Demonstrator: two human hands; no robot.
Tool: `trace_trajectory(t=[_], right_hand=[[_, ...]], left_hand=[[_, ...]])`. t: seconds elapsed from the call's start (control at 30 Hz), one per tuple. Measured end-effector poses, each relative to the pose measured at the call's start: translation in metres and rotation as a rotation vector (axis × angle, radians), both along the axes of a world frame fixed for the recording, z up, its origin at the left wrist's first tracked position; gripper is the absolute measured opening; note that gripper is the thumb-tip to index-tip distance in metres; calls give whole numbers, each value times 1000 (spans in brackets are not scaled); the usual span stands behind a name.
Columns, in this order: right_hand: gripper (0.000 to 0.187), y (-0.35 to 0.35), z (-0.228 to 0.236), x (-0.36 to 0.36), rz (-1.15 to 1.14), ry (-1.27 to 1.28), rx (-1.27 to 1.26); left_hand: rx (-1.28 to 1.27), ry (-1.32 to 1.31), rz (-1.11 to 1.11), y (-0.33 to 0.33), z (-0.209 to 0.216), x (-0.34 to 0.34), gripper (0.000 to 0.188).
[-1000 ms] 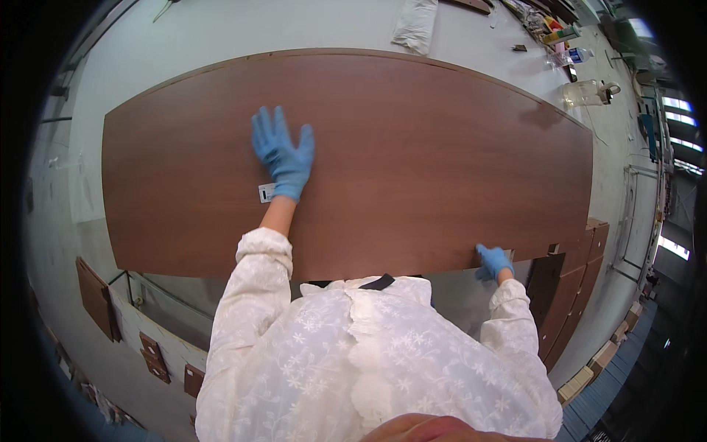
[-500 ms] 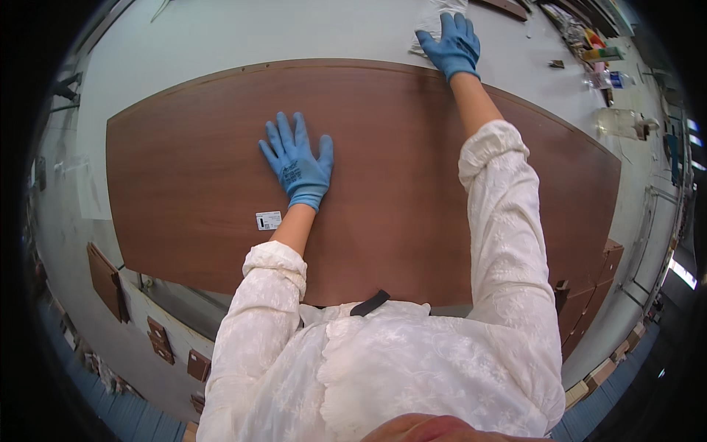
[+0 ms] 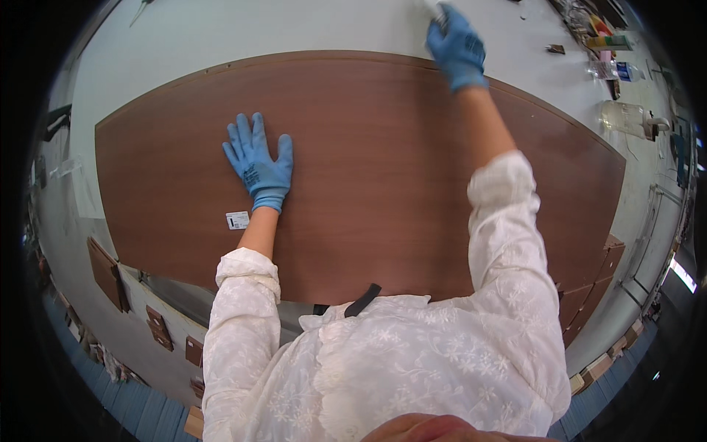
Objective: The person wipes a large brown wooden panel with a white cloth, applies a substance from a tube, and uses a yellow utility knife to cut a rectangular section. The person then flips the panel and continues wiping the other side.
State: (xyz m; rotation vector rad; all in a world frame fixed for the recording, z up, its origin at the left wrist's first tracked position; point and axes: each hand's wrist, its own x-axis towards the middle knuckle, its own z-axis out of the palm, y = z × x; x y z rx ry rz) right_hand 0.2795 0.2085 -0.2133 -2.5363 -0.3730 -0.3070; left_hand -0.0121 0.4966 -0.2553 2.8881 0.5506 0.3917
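Note:
My left hand point(image 3: 259, 166), in a blue work glove, lies flat with spread fingers on a large reddish-brown wood-look panel point(image 3: 361, 169). Close to that wrist is a small white label point(image 3: 237, 220) on the panel. Beyond the panel's far edge, my right hand point(image 3: 458, 46), gloved the same way, is closed around a crumpled white cloth point(image 3: 428, 9). Motion blurs this hand, and the top of the picture cuts off part of the cloth.
The panel lies on a pale worktop point(image 3: 294, 29). At the far right stand a clear jug point(image 3: 626, 118), a plastic bottle point(image 3: 622, 71) and a green-and-yellow tube point(image 3: 610, 43). Brown boards point(image 3: 107, 272) stand at the lower left, and stacked brown pieces point(image 3: 585, 298) at the right.
My right hand has gone from lying spread over the cloth to gripping it. My left hand, still flat, appears farther left in the picture, as does the label; the whole view has shifted.

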Motion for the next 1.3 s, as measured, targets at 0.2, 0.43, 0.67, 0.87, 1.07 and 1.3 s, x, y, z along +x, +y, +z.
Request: trace_trajectory(t=[0.2, 0.43, 0.67, 0.87, 1.07, 1.3], right_hand=[[98, 21, 21, -192, 410, 268, -473], [85, 45, -52, -190, 276, -9, -320], [69, -241, -59, -138, -509, -87, -343], [59, -118, -71, -174, -278, -142, -340], [62, 93, -27, -395, 638, -180, 29], [45, -168, -26, -355, -147, -113, -616]], left_hand=[[24, 21, -3, 0, -3, -2, 70], [19, -9, -24, 1, -5, -1, 71], [52, -28, -18, 2, -8, -4, 70], [49, -84, -48, 7, -18, -6, 66], [-141, -137, -73, 19, -29, -5, 54], [-10, -134, -90, 16, -32, -7, 64]])
